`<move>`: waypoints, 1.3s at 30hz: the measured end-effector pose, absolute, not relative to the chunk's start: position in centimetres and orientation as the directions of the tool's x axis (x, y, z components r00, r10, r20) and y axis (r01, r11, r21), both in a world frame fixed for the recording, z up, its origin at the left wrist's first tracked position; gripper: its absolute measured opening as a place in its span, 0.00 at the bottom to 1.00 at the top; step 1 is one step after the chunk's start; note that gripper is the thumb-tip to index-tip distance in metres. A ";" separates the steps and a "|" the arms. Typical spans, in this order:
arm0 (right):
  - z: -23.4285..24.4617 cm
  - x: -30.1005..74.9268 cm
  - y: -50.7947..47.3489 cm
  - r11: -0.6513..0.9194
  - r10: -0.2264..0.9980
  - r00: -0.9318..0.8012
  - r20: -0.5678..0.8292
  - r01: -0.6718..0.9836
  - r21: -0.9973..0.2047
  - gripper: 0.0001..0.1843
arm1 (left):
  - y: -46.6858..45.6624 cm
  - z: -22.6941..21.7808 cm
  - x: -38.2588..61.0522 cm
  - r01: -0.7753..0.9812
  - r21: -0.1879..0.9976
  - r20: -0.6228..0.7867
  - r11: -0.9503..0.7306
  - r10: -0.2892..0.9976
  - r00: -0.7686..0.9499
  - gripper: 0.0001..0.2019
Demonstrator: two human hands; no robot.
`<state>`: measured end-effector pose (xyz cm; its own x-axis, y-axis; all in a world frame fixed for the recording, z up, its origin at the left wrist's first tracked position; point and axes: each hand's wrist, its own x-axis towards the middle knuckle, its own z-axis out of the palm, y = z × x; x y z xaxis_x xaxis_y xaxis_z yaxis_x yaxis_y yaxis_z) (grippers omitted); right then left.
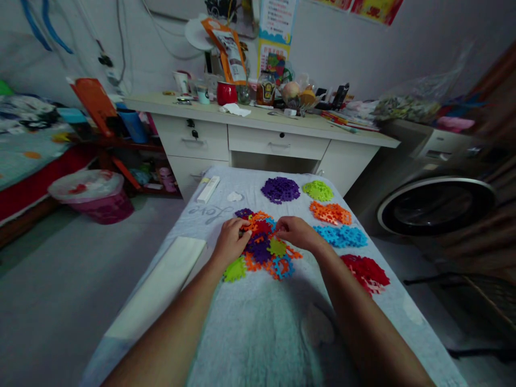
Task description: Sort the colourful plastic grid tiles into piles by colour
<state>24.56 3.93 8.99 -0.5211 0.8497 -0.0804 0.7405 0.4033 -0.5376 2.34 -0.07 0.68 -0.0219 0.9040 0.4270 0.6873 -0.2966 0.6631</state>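
A heap of plastic gear pieces [262,248] in purple, red, orange, blue and lime lies on the cloth-covered table between my hands. My left hand [233,237] rests at its left side, thumb and fingers pinched together near a small dark bit that I cannot identify. At the right side, my right hand [297,232] has its fingers curled together over the heap's edge; whatever is between them is hidden. Just below my left hand lies a lime gear [235,270]. A blue gear ring [284,266] sits at the heap's near right.
Sorted piles line the right: purple [280,190], lime [318,190], orange [330,213], blue [342,236] and red [366,273]. A white slab [161,285] and white box [208,190] lie left. Beyond stand a cluttered desk [258,114] and a washing machine [431,177].
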 end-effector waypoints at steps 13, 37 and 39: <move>8.2 25.5 0.1 0.540 0.790 -0.609 -0.073 0.747 -0.387 0.08 | -0.1 0.6 2.3 0.670 0.680 0.430 -0.297 0.902 -0.037 0.09; 10.2 35.2 15.9 -0.269 0.919 0.298 -0.257 -0.003 -0.963 0.10 | 0.1 0.2 2.1 0.691 0.662 0.412 -0.289 0.911 -0.014 0.10; 9.9 35.8 17.5 -0.299 0.891 0.350 -0.288 -0.023 -0.954 0.11 | 0.2 0.1 2.1 0.693 0.658 0.414 -0.294 0.910 -0.008 0.11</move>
